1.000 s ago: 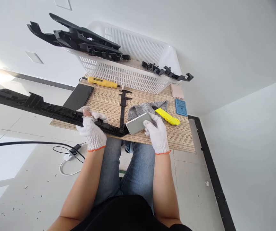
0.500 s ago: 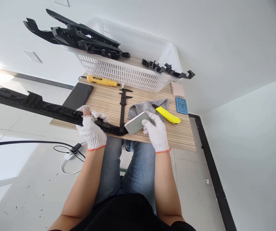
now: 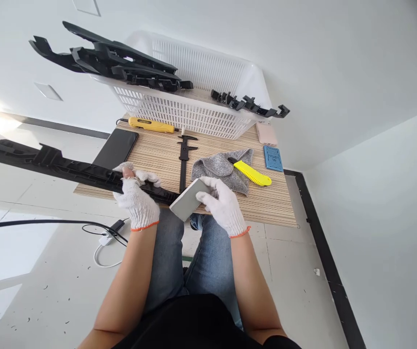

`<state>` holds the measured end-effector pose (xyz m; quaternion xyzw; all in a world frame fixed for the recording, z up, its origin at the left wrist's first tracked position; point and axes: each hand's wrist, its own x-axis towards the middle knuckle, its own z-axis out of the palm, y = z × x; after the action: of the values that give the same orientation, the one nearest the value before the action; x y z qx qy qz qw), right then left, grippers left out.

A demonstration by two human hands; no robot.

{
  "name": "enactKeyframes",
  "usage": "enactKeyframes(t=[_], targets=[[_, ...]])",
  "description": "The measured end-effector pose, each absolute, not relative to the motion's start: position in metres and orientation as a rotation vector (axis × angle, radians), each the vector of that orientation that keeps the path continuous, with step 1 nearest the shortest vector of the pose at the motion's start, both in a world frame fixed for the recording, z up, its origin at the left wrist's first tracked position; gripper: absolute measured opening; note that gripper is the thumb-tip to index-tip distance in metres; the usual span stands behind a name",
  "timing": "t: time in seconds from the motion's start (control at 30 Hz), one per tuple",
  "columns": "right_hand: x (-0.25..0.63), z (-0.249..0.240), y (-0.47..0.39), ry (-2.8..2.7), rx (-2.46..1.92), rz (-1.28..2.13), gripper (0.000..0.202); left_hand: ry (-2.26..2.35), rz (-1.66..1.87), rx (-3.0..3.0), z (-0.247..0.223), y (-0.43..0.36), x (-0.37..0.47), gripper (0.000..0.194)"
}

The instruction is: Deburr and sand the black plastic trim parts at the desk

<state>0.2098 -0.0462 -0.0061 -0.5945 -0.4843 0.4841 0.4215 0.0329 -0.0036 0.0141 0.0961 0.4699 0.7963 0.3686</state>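
My left hand point(image 3: 136, 196), in a white knitted glove with an orange cuff, is closed around a long black plastic trim piece point(image 3: 73, 170). The piece runs out past the left edge of the view. In my gloved right hand point(image 3: 223, 203) is a flat grey sanding block point(image 3: 189, 199), gripped by one end and tilted. It lies against the right end of the trim piece and hides that tip. Just behind stand a black caliper point(image 3: 184, 162) and a grey cloth point(image 3: 217, 167) with a yellow utility knife point(image 3: 252, 173) on it.
A white plastic basket point(image 3: 179, 104) at the back carries several black plastic parts point(image 3: 121, 63). On the wooden tabletop point(image 3: 266, 208) also lie a yellow power tool point(image 3: 152, 124), a black phone point(image 3: 117, 148), a blue card-like item point(image 3: 273, 158) and a pink box point(image 3: 265, 133). Cables point(image 3: 110, 232) lie lower left.
My right hand has moved left and toward me, turning the grey sanding block more steeply over the end of the trim piece. My left hand keeps its hold; the view shifts slightly.
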Motion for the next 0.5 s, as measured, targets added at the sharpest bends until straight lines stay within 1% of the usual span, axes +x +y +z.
enactKeyframes(t=[0.1, 0.17, 0.23, 0.3, 0.37, 0.43, 0.47, 0.5], targets=[[0.2095, -0.0073, -0.0469, -1.057, -1.5, 1.09, 0.058, 1.19, 2.062, 0.272, 0.0123, -0.004, 0.0324, 0.024], [0.2102, -0.0089, -0.0475, -1.115, -1.495, 1.017, 0.057, 1.175, 2.064, 0.262, 0.0107, -0.004, 0.0321, 0.027], [0.2111, -0.0104, -0.0489, -1.24, -1.471, 1.031, 0.054, 1.17, 2.051, 0.258, 0.0088, -0.0036, 0.0316, 0.03], [0.2122, -0.0114, -0.0502, -1.192, -1.45, 1.067, 0.054, 1.18, 2.048, 0.271, 0.0069, -0.0031, 0.0308, 0.035], [0.2135, -0.0116, -0.0509, -1.06, -1.428, 1.101, 0.048, 1.194, 2.044, 0.293, 0.0055, -0.0026, 0.0299, 0.039], [0.2149, -0.0109, -0.0511, -1.052, -1.406, 1.108, 0.035, 1.199, 2.044, 0.298, 0.0047, -0.0023, 0.0291, 0.039], [0.2158, -0.0103, -0.051, -1.1, -1.394, 1.116, 0.032, 1.195, 2.042, 0.299, 0.0045, -0.0023, 0.0287, 0.039], [0.2167, -0.0097, -0.0509, -1.15, -1.383, 1.134, 0.034, 1.188, 2.041, 0.299, 0.0043, -0.0024, 0.0283, 0.038]])
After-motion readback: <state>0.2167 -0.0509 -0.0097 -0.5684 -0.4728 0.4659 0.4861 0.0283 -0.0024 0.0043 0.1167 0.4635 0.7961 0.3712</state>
